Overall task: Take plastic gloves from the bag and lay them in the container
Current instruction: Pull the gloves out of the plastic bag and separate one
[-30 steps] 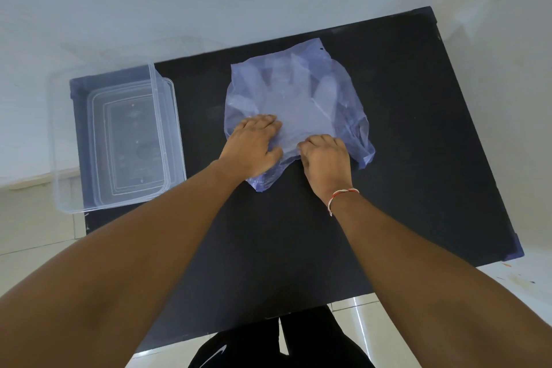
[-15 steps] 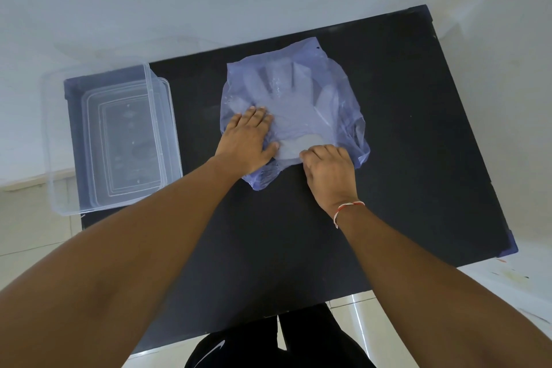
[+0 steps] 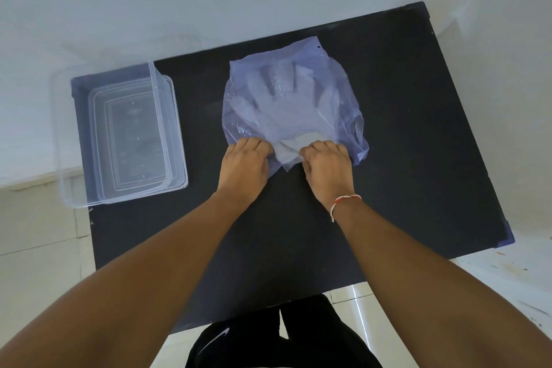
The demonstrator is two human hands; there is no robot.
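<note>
Pinching bag [image 3: 298, 92] mouth, both hands; table [image 3: 418, 158] clear rightward.

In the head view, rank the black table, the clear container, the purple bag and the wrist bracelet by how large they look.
1. black table, clearly largest.
2. clear container and purple bag: they look about alike, so no ranking between them.
3. bracelet, smallest.

Both bare forearms reach forward from the near edge, converging toward the middle. The left hand [image 3: 243, 166] lies knuckles up, fingers curled under and pinched closed. The right hand [image 3: 327, 167], just beside it, is likewise curled and pinching, with a thin red-and-white thread bracelet [image 3: 343, 203] on its wrist.
</note>
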